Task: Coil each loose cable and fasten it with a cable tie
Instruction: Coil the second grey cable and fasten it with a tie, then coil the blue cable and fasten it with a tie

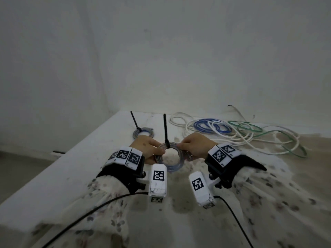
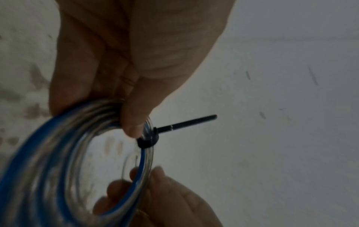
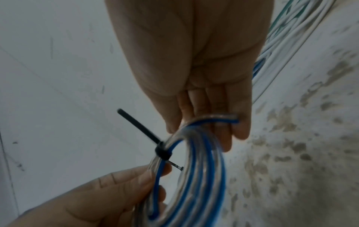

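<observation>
A coil of clear and blue cable (image 1: 172,166) is held just above the white table (image 1: 71,176), between both hands. A black cable tie (image 1: 166,129) is closed round its top, the long tail sticking straight up. My left hand (image 1: 159,149) pinches the coil's left side beside the tie head (image 2: 148,141), thumb on top of the coil (image 2: 58,153). My right hand (image 1: 180,145) grips the right side, fingers behind the strands (image 3: 194,176) and thumb in front. The cut cable end (image 3: 223,118) lies across the right fingers. The tie (image 3: 163,152) sits between the two hands.
A second grey-blue coil (image 1: 138,136) with its own black tie lies at the table's back left. A tangle of loose white cable (image 1: 250,140), blue cable (image 1: 211,126) and green cable (image 1: 250,127) covers the back right. The table's left edge drops to the floor.
</observation>
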